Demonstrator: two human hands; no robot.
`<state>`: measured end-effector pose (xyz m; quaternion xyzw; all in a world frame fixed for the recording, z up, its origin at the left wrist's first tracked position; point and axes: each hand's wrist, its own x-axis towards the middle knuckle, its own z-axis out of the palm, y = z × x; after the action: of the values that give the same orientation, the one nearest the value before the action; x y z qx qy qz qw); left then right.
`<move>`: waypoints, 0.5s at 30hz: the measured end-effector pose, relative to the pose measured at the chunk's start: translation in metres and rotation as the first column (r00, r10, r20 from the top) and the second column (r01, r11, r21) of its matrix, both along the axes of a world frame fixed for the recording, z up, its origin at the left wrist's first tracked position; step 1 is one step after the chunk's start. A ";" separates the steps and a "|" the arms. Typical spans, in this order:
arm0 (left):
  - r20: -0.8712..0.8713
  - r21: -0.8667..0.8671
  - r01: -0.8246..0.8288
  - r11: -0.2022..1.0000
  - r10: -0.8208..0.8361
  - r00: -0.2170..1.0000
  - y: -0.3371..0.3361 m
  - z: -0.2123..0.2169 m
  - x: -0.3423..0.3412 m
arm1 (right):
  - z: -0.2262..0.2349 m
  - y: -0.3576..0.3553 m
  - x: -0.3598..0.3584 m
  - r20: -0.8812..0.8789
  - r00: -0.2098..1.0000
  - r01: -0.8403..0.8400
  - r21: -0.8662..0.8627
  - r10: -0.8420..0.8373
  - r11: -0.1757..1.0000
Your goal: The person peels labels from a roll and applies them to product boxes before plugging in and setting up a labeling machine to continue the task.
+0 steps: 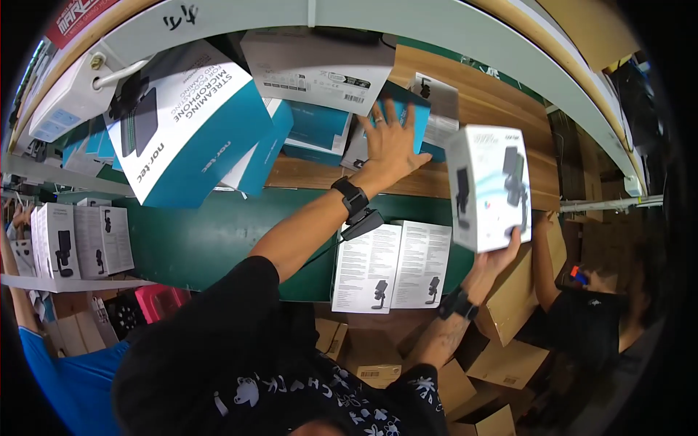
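Left hand (pixel 389 142): stretched forward with fingers spread wide, palm flat on a teal box (pixel 402 116) lying on the wooden shelf (pixel 480 94); a black wristband sits on the wrist.
Right hand (pixel 494 261): closed around the lower edge of a white box (pixel 488 185), holding it upright in the air; a black wristband sits on this wrist too.
White box: above the right hand, well right of the left hand, printed with a dark microphone picture; it touches no surface.
Teal box: under the left palm, among other teal and white boxes (pixel 313 127) just left of that hand.
Large box (pixel 193 123): white and teal, tilted, far left of the left hand, near the camera.
Leaflets (pixel 392 265): two white printed sheets side by side on the green surface (pixel 196 247), between the two forearms.
Row of boxes (pixel 76 243): white, upright, well left of both hands.
Cartons (pixel 509 363): brown cardboard, below the right hand.
Other people: one in a black top (pixel 582 327) to the right of the right hand; one in a blue top (pixel 65 378) at lower left.
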<state>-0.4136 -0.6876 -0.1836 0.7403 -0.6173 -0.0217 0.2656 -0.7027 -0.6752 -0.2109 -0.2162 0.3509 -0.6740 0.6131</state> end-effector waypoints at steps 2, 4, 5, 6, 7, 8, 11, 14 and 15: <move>0.059 0.079 -0.107 0.991 0.103 0.993 -0.006 -0.009 0.005 | -0.009 -0.047 0.022 0.045 0.995 -0.090 -0.053 0.092 0.995; 0.097 0.146 -0.145 0.979 0.132 0.987 -0.001 -0.009 0.010 | -0.004 -0.075 0.078 -0.056 0.998 -0.019 0.056 0.022 0.998; 0.091 0.144 -0.153 0.978 0.141 0.986 0.004 -0.006 0.010 | -0.014 -0.093 0.089 0.006 0.996 -0.093 0.078 0.093 0.993; 0.081 0.135 -0.155 0.979 0.146 0.986 0.006 -0.003 0.009 | -0.017 -0.109 0.101 0.035 0.993 -0.112 0.149 0.108 0.982; 0.096 0.136 -0.180 0.974 0.168 0.981 0.013 -0.004 0.019 | -0.014 -0.116 0.128 -0.123 0.980 -0.110 0.301 0.153 0.947; 0.017 0.114 -0.112 0.987 0.111 0.994 0.020 0.002 0.002 | -0.036 -0.136 0.101 -0.404 0.903 -0.100 0.127 0.144 0.987; -0.081 0.114 -0.085 0.990 0.094 0.992 0.054 -0.002 0.014 | -0.053 -0.144 0.117 -0.583 0.779 -0.208 0.106 0.231 0.972; -0.132 0.062 -0.077 0.995 0.085 0.988 0.076 -0.010 0.023 | -0.051 -0.147 0.121 -0.665 0.677 -0.225 0.220 0.315 0.949; -0.099 0.026 -0.031 0.999 0.033 0.995 0.085 -0.012 0.024 | -0.048 -0.145 0.120 -0.694 0.650 -0.227 0.211 0.309 0.951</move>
<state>-0.3895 -0.6022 -0.1952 0.7513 -0.5910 -0.0618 0.2870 -0.5827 -0.8198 -0.2591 -0.4793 0.5618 -0.4174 0.5295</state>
